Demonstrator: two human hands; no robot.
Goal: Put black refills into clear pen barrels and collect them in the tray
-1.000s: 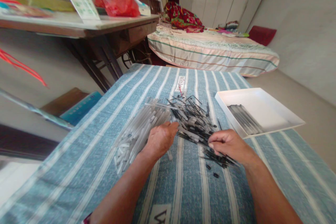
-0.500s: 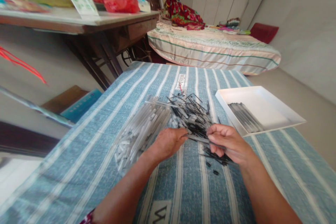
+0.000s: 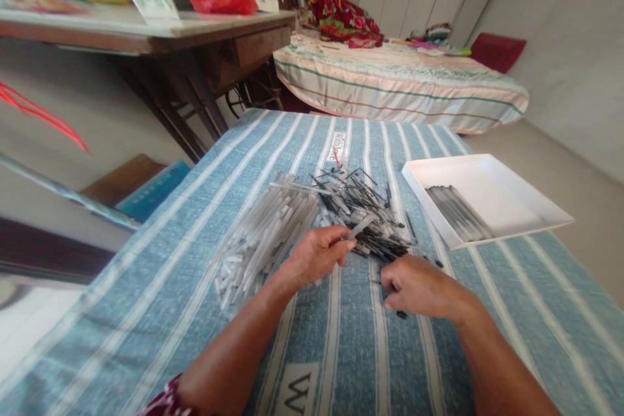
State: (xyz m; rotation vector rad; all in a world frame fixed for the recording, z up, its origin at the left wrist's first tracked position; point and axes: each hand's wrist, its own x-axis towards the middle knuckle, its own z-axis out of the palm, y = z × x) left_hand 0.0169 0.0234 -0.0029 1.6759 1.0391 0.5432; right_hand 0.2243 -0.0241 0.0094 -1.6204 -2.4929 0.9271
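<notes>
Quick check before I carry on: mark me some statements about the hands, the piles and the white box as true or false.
1. The left hand holds a translucent tube. True.
2. The white box stands left of the pile of clear tubes. False: it is to the right, beyond the dark pile.
3. Grey-black sticks lie side by side in the box. True.
4. The right hand is inside the box. False: the right hand is outside it, at the near edge of the dark pile.
5. The cloth under the piles is striped blue and white. True.
</notes>
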